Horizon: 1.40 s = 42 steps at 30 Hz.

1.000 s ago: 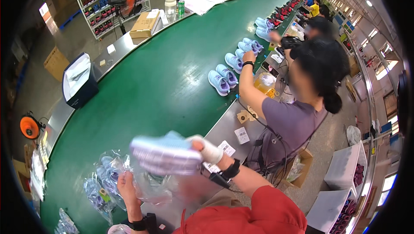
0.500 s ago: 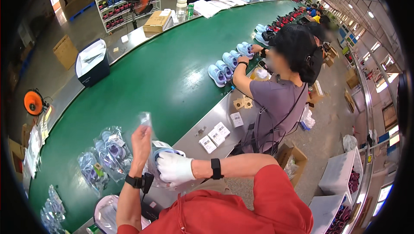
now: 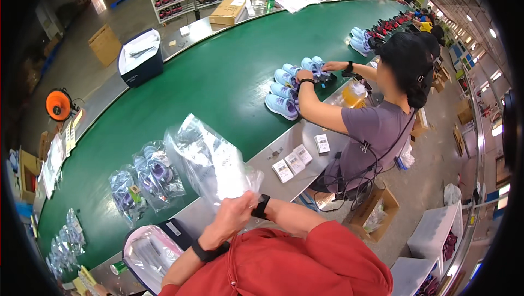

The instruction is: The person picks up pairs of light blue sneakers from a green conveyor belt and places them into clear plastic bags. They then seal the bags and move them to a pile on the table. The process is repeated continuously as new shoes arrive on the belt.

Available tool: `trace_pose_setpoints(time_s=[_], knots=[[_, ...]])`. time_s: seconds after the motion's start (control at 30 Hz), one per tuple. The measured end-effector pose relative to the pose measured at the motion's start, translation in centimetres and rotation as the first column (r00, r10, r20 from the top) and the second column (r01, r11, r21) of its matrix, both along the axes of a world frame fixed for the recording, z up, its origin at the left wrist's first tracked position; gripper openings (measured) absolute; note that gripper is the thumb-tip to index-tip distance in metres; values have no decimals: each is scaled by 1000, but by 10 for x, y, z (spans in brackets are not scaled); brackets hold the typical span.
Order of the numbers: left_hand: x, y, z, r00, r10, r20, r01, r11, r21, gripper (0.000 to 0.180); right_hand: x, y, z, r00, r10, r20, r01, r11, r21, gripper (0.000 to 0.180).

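A clear plastic bag (image 3: 188,146) is stretched out over the near edge of the green belt, its far end pointing away from me. My left hand (image 3: 234,214), bare, is closed around the bag's near end, close to my right wrist. My right hand (image 3: 230,178), in a white glove, reaches into the bag. Glare and the film blur its fingers, and I cannot make out whether it holds a shoe. Left of the bag lie bagged light-blue and purple shoes (image 3: 158,170), with another bagged pair (image 3: 126,192) beside them.
More bagged shoes (image 3: 68,241) lie at the lower left. A pink-lined bin of plastic bags (image 3: 126,252) stands by my left arm. White label stacks (image 3: 283,171) sit on the metal ledge. To the right, a co-worker (image 3: 376,116) handles light-blue shoes (image 3: 281,105) on the green belt (image 3: 218,77).
My left hand has come down and right to the bag's near end. The gloved right hand, earlier on a light-blue shoe, now extends forward inside the bag. My view has shifted slightly.
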State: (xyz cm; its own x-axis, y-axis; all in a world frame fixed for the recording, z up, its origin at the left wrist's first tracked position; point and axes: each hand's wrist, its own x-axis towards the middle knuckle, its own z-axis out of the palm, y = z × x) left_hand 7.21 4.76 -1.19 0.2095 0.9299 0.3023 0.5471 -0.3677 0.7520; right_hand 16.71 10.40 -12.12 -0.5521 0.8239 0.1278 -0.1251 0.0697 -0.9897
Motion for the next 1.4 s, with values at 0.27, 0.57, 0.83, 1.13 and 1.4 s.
trace_pose_setpoints(time_s=[0.27,0.57,0.83,1.13,1.4], knots=[[-66,84,23,798,498,340,-439,866,-238,12,-45,22,59,470,-166,867,-668,575,472,21],[-2,66,11,994,54,99,0,880,-476,15,-25,63,11,726,47,686,-424,816,393,24],[-44,78,1,932,358,60,-325,896,-301,10,-124,113,-28,728,-156,668,-351,751,559,27],[-79,58,-44,401,667,628,-233,737,-634,11,-28,67,-10,895,406,187,-317,871,-374,52],[-75,49,-33,421,594,686,-204,798,-566,9,22,56,51,903,139,405,-91,986,-136,30]])
